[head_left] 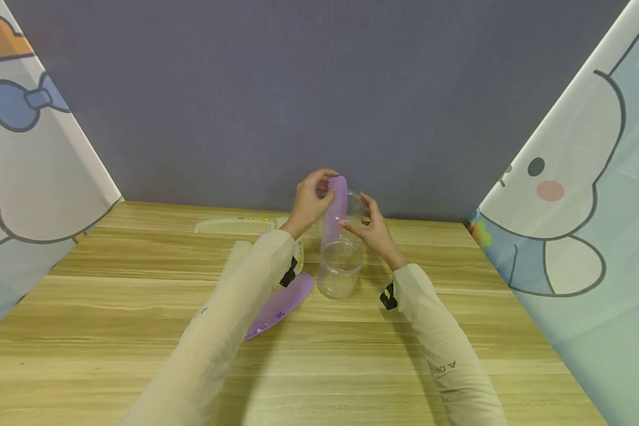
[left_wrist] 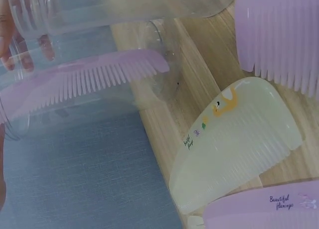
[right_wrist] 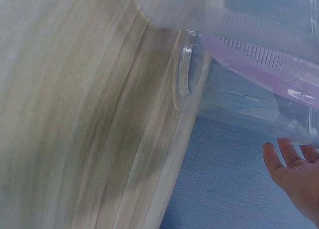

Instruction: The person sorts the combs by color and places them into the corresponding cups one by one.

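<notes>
A purple comb (head_left: pixel 338 198) stands nearly upright, its lower part inside a clear plastic jar (head_left: pixel 355 207) at the back. My left hand (head_left: pixel 311 198) pinches the comb's upper end between thumb and fingers, above the jar's rim. On the jar's right side my right hand (head_left: pixel 375 231) has its thumb and fingers curled round the wall near the top. The left wrist view shows the comb (left_wrist: pixel 89 74) through the clear wall, teeth along one side. In front of this jar stands a second clear jar (head_left: pixel 341 281).
Left of the jars lie a pale green comb (head_left: pixel 235 225) at the back, another pale green comb (head_left: pixel 236 255) and a purple comb (head_left: pixel 284 302). My left sleeve hides parts of this group. A grey-blue panel (head_left: pixel 298 106) rises behind the wooden table (head_left: pixel 378 367).
</notes>
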`<state>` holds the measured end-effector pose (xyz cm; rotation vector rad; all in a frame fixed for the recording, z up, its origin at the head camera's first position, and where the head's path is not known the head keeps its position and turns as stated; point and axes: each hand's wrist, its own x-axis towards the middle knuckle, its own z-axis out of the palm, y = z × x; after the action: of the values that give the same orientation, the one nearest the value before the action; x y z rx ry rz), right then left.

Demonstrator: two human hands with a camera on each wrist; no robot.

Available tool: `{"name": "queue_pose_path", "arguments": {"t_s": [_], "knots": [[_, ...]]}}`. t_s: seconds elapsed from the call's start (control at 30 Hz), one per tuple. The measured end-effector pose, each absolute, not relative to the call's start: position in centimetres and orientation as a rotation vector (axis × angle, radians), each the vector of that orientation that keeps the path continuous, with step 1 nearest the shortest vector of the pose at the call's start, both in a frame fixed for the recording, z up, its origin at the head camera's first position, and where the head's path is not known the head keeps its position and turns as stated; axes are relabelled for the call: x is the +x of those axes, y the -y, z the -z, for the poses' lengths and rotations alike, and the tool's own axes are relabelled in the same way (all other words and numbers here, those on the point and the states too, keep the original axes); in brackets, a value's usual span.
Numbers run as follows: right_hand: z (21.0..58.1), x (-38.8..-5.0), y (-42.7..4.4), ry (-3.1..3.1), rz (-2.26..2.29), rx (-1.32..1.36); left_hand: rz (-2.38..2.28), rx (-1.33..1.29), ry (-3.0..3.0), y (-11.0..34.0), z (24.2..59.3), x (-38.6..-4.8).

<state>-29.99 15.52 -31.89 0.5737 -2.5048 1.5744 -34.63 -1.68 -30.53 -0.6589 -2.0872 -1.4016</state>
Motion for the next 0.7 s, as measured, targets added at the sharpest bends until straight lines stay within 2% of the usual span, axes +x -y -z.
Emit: {"name": "queue_pose_path", "arguments": {"t_s": [0.7], "knots": [[31.88,-30.05,-15.46,2.502,-1.572,0.568,1.405,-0.589,2.23,2.21,30.18,-35.0]]}}
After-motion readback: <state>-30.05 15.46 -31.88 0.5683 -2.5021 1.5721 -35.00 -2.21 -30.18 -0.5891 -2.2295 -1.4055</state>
